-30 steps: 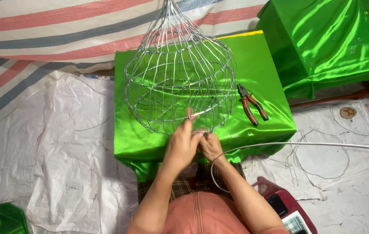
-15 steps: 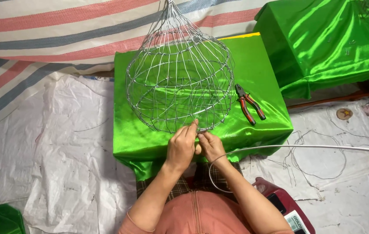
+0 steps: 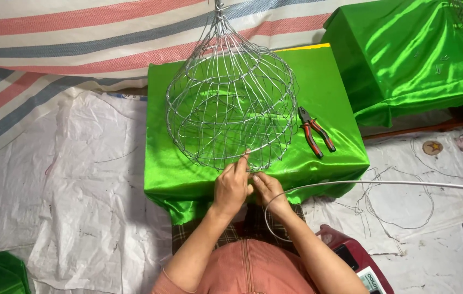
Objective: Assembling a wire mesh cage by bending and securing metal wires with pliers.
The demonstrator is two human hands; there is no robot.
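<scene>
A bulb-shaped wire cage (image 3: 231, 103) hangs from a point at the top and rests over a small table draped in shiny green cloth (image 3: 171, 163). My left hand (image 3: 231, 186) pinches a wire at the cage's lower front rim. My right hand (image 3: 267, 190) sits just beside it, fingers closed on a long loose grey wire (image 3: 384, 183) that loops under my wrist and runs off to the right edge. Both hands touch at the cage's near rim.
Red-and-black pliers (image 3: 316, 131) lie on the green cloth right of the cage. A second green-draped table (image 3: 411, 60) stands at the upper right. Loose wire coils (image 3: 405, 207) lie on the white floor sheet, and a dark red case (image 3: 357, 260) sits by my right elbow.
The view has shifted slightly. My hands stay together at the cage's lower front rim, the left hand's fingers now raised onto a wire there. The cage has barely moved.
</scene>
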